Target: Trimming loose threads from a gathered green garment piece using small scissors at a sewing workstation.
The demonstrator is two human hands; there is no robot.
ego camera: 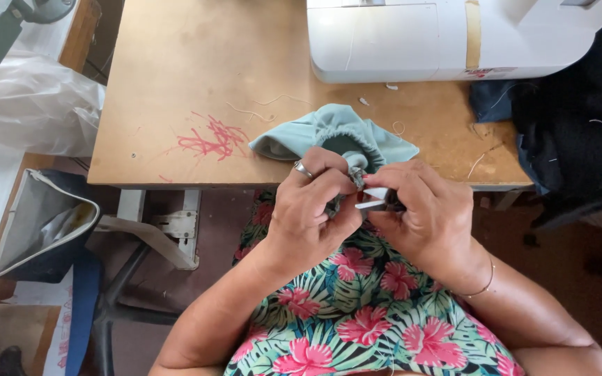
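Pinching gathered, pale green fabric [336, 132], left hand [311, 209], right hand [423, 209].

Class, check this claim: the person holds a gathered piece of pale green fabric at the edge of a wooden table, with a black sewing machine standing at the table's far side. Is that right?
Not quite: the sewing machine is white, not black, as the head view shows. The rest holds: the left hand and right hand hold the gathered piece of pale green fabric at the wooden table's near edge.
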